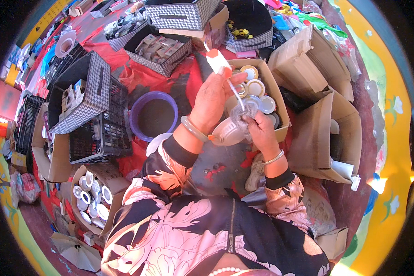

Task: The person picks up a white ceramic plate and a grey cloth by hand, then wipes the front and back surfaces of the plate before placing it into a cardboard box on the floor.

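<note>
My left hand (212,100) is raised in front of me, its fingertips on a small white and red block-shaped piece (218,62). A white cord (236,93) runs from this piece down to my right hand (260,129). That hand is closed on a bunched clear plastic piece (243,115). Below and between the hands hangs a translucent plastic bowl-shaped cover (227,132) with a small orange part at its left end; what holds it up is partly hidden. Behind the hands stands a cardboard box of round white and gold-rimmed lamp-like parts (256,87).
A purple basin (154,116) stands left of my hands. Black crates (115,120) and houndstooth fabric bins (158,51) lie left and ahead. Open cardboard boxes (310,138) stand at the right. Another box of round white parts (91,200) is at lower left.
</note>
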### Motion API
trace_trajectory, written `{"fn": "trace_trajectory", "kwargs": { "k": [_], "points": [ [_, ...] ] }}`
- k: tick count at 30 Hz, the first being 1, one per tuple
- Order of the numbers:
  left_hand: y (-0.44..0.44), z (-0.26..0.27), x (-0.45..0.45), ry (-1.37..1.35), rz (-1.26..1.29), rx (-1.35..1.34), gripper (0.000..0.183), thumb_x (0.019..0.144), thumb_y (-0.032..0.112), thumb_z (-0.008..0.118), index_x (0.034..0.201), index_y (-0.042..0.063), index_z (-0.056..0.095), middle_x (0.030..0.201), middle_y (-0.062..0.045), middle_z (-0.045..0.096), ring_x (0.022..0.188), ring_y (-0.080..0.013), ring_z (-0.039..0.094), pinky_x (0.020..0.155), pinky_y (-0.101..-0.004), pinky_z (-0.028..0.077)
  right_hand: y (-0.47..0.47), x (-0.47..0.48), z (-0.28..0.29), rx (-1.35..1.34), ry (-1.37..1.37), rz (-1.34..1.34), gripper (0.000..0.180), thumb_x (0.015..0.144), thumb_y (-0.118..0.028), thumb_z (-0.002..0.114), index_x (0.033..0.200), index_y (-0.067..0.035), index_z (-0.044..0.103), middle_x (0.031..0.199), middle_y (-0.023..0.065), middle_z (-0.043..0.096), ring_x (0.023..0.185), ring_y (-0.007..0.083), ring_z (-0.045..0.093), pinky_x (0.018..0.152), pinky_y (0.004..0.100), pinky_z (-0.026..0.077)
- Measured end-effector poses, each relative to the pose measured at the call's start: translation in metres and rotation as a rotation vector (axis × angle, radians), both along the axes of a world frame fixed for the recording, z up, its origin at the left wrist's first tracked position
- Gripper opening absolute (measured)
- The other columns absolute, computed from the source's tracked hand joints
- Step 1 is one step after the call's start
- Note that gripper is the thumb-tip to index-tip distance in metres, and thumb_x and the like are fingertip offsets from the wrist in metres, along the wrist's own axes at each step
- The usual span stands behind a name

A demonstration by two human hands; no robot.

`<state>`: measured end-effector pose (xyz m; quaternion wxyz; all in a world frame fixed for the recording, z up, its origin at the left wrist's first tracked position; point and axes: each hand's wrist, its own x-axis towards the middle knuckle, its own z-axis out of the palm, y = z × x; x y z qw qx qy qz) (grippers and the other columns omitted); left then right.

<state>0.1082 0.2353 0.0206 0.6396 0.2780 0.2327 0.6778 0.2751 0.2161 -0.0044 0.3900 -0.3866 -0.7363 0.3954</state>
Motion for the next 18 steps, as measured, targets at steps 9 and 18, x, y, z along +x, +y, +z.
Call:
{"fn": "trace_trajectory", "kwargs": {
  "k": [9, 18],
  "points": [
    [-0.008, -0.018, 0.024, 0.202, -0.474, -0.039, 0.037, 0.096, 0.025, 0.04, 0.114, -0.005, 0.053, 0.103, -0.01, 0.06, 0.094, -0.0163, 0.057, 0.088, -0.0321, 0.044, 0.005, 0.008, -0.001, -0.006, 0.037, -0.095, 0.014, 0.084, -0.006, 0.057, 0.096, 0.001, 0.061, 0.078, 0.0018, 0.062, 0.072, 0.0072, 0.053, 0.066, 0.024, 0.044],
    [0.006, -0.017, 0.014, -0.252, -0.324, 0.032, 0.051, 0.092, 0.042, 0.04, 0.121, 0.0, 0.047, 0.13, -0.019, 0.044, 0.119, -0.0315, 0.043, 0.102, -0.0441, 0.031, 0.016, 0.031, 0.005, -0.201, 0.435, -0.177, 0.02, 0.082, 0.0, 0.054, 0.1, 0.002, 0.063, 0.092, 0.0048, 0.065, 0.082, 0.0097, 0.059, 0.073, 0.0226, 0.047]
  ]
}}
